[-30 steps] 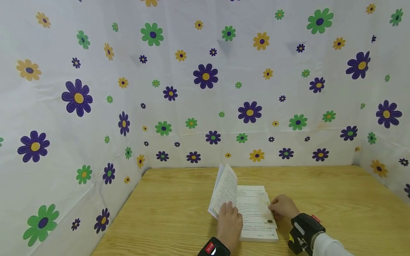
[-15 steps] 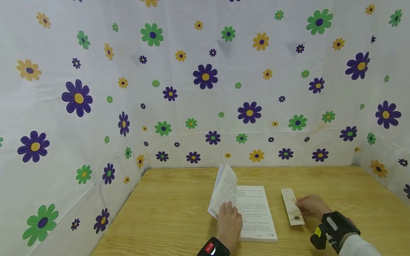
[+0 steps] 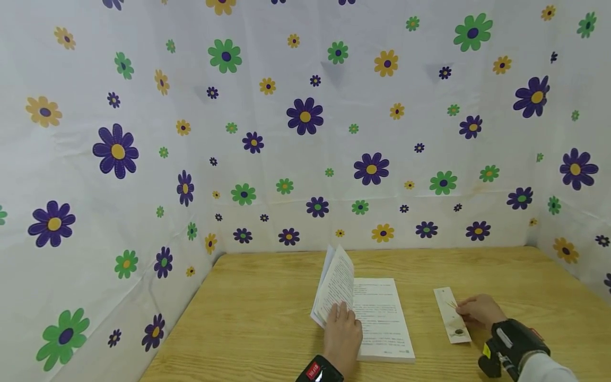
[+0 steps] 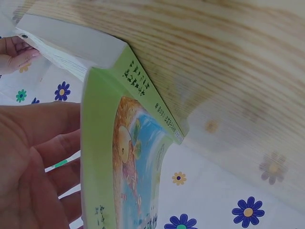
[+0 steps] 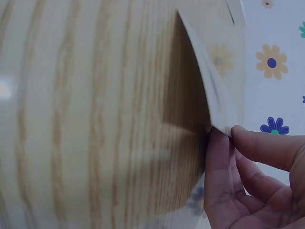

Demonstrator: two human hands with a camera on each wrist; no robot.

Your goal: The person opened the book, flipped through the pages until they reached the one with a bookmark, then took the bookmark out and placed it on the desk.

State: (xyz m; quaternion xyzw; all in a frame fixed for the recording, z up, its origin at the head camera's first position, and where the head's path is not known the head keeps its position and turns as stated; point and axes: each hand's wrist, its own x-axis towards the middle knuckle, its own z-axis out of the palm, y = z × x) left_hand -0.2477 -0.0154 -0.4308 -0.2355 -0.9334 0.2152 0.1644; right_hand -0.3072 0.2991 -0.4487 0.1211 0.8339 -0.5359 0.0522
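Note:
A thick book [image 3: 382, 321] lies open on the table, its left pages [image 3: 336, 284] standing raised and its right pages flat. Against the raised pages rests my left hand [image 3: 342, 334], fingers extended. The left wrist view shows the green illustrated cover [image 4: 102, 152] from outside; my left fingertips are hidden behind it and no thumb shows on it. My right hand [image 3: 482, 310] pinches a pale bookmark [image 3: 447, 313] with a dark oval print by its right long edge. In the right wrist view, thumb and fingers grip the bookmark [image 5: 207, 76], tilted above the wood.
The wooden table [image 3: 248, 307] reaches back to a white cloth [image 3: 267, 170] printed with flowers, which also hangs along the left and right sides. Black straps with devices sit on both wrists; the right one [image 3: 517, 342] hangs low over the table.
The bookmark has moved off the right page to the right in my right hand, clear of the book. My left hand and the raised pages have stayed put.

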